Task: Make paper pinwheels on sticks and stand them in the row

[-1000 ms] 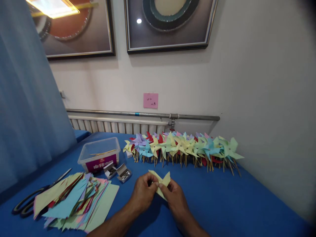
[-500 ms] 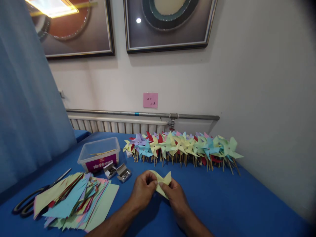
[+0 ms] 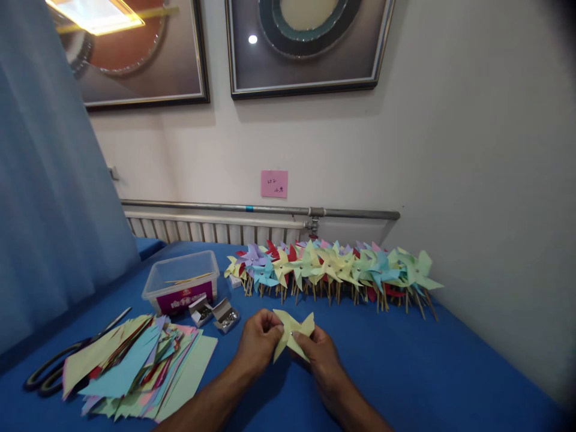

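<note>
A pale yellow paper pinwheel head (image 3: 291,333) is held over the blue table (image 3: 405,372) between both my hands. My left hand (image 3: 257,345) pinches its left side near the centre. My right hand (image 3: 319,354) grips it from the right and below. Its folded points stick out up-left, up-right and down-left. A long row of finished pinwheels (image 3: 333,267) in several colours on wooden sticks lies behind my hands, along the wall.
A heap of cut coloured paper (image 3: 135,366) lies at the left, with black scissors (image 3: 54,369) beside it. A clear plastic tub (image 3: 182,288) holds wooden sticks. Two small open boxes of pins (image 3: 215,312) sit in front of it. A radiator runs along the wall.
The yellow paper has been folded further between my fingers: a point now sticks out down-left and the shape looks more like a pinwheel. My hands stay in nearly the same place.
</note>
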`<state>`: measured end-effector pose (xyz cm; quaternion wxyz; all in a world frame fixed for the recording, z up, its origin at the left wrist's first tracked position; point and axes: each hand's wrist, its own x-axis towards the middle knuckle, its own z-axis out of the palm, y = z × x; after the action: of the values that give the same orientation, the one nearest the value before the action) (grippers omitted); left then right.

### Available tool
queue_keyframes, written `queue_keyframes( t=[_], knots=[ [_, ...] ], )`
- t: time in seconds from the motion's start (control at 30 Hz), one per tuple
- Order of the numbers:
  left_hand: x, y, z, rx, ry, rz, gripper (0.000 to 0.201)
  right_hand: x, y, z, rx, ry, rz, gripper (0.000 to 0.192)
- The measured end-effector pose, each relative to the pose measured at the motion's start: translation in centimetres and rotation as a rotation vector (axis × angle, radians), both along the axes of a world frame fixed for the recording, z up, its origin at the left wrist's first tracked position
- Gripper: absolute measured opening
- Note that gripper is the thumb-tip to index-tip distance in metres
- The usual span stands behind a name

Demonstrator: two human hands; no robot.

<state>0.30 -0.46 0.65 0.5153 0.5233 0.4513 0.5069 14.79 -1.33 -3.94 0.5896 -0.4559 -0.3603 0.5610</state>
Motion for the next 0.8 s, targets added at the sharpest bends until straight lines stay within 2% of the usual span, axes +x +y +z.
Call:
queue_keyframes(
  t=[0.2,0.57,0.67,0.73,0.8],
  knots=[
    [-0.1,0.1,-0.1,-0.019,0.018,-0.033,0.018,0.1,0.1,-0.2,-0.027,0.029,-0.035,0.043],
    [-0.1,0.0,-0.1,0.032,0.039,-0.092,0.019,0.3,-0.3,0.6,-0.018,-0.012,-0.020,0.037],
    [-1.9,1.1,0.9,0.097,0.070,-0.021,0.017,0.4,-0.4,0.5,-0.042,0.002,-0.030,0.038],
    [-4.5,2.8,2.3,0.140,0.116,0.082,0.022,0.4,-0.5,0.6,-0.051,0.020,-0.026,0.038],
    [-8.3,5.2,4.2,0.193,0.253,0.208,0.028,0.4,-0.7,0.9,-0.046,0.033,-0.019,0.036]
  ],
)
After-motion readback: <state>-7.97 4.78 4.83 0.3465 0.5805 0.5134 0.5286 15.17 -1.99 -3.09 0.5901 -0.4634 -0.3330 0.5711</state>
